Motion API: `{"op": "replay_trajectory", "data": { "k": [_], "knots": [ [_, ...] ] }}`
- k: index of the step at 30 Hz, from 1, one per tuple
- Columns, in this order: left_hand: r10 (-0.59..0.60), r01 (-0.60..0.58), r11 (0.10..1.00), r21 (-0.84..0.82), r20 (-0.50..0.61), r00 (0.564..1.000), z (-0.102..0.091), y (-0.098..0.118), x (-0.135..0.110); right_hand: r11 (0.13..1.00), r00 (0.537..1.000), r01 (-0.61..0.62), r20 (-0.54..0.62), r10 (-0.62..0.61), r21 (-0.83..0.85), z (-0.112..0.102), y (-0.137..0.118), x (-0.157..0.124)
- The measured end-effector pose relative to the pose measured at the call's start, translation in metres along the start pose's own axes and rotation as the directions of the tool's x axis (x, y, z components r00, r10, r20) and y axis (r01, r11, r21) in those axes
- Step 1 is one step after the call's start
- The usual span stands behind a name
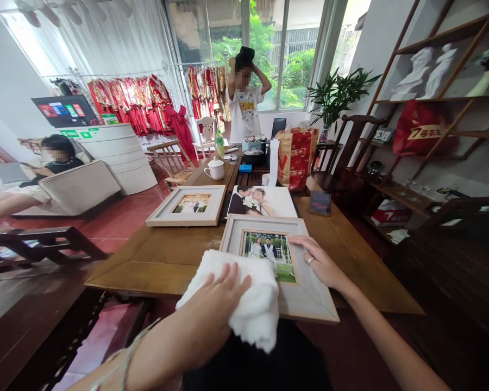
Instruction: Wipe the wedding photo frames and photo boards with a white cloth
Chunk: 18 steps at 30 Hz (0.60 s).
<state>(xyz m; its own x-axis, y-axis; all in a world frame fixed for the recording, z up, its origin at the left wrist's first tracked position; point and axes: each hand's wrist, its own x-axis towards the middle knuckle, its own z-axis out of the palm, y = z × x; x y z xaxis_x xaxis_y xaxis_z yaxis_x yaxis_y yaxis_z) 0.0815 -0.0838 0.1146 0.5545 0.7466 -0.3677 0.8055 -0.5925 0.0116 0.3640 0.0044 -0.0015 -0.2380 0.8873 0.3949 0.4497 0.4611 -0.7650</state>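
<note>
A picture frame (314,297) with a pale mat and a photo of a couple outdoors lies near the table's front edge, its lower end reaching past that edge. On its lower left part sits a folded white towel (255,304), one end hanging down. My left hand (212,304) presses onto the towel, its fingers bent over the cloth. With fingers stretched out flat, my right hand (320,260) rests on the right side of the frame and wears a ring. The towel covers the frame's lower left corner.
On the wooden table (155,266) are a second framed photo (158,214), an unframed wedding print (283,202), a white lidded cup (215,169), a small dark block (320,203) and a paper bag (295,160). One person stands beyond the table; another sits at left.
</note>
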Motion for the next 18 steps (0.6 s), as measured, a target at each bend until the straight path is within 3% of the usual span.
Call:
{"op": "replay_trajectory", "data": {
  "k": [2,5,10,14,18],
  "knots": [
    [-0.101,0.113,0.99,0.082,-0.141,0.985,0.008,-0.002,0.033,1.0,1.0,0.0,0.007,0.0,-0.002,-0.001,-0.002,0.0],
    [-0.155,0.204,0.973,0.113,-0.337,0.929,0.011,-0.006,0.084,1.0,1.0,0.012,0.008,-0.012,0.0,-0.002,-0.002,0.0],
    [-0.151,0.225,0.967,0.116,-0.448,0.881,-0.014,-0.015,0.14,0.999,0.999,0.039,-0.001,-0.039,0.011,-0.002,-0.001,0.002],
    [-0.118,0.2,0.97,0.141,-0.445,0.888,-0.026,-0.014,0.152,1.0,1.0,0.022,-0.012,-0.022,-0.002,-0.003,0.002,0.001],
    [-0.006,0.073,0.982,0.177,-0.353,0.936,-0.01,0.003,0.12,1.0,1.0,0.02,-0.001,-0.02,-0.008,-0.004,0.004,0.0]
  ]
}}
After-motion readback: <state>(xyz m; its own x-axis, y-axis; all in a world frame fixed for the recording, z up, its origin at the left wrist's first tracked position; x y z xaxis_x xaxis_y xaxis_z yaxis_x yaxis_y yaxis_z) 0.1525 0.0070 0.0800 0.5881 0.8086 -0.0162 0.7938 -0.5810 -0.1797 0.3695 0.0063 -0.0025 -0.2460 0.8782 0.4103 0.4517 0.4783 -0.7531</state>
